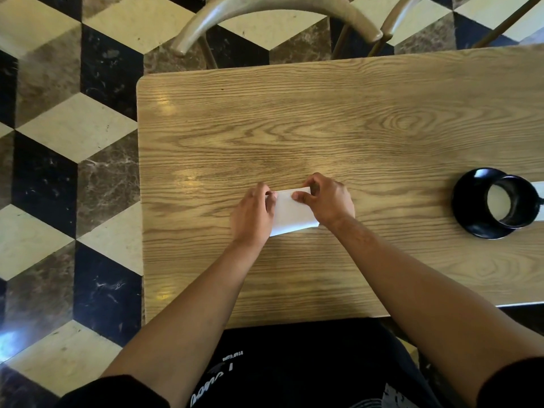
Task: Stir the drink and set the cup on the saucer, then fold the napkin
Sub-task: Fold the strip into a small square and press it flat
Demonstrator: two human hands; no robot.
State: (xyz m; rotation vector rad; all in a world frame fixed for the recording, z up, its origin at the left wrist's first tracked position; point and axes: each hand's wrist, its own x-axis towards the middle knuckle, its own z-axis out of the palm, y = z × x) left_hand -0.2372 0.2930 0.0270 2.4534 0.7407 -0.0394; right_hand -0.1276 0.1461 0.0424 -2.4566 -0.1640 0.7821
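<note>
From the head camera, looking straight down: a pale oak-grain wooden table with rounded corners (338, 119) fills most of the view. Near its middle lies a white paper napkin (291, 213), folded into a flat rectangle that sits slightly tilted on the wood.

The left hand (254, 214) covers the napkin's left edge, its fingertips (272, 196) bunched at the far left corner and pinching the paper there. The right hand (329, 201) rests over the napkin's right side; its thumb (300, 197) presses down on the top layer, while the other fingers curl together over the far right corner, apparently gripping that edge. Both bare forearms reach in from the bottom of the picture, with black sleeves just showing at the lower corners.

Well apart to the right, near the table's right side, a round black saucer (468, 198) carries a black cup (522, 213) that stands upright on it. The cup holds a pale milky drink (499, 201). A strip of white shows at the frame edge just behind the cup; what it is cannot be told.

Beyond the far table edge are the curved wooden backs of two chairs (265, 16). The floor (73, 128) to the left is a cube pattern of cream, brown marble and black tiles. A black garment with white print lies at the bottom centre
</note>
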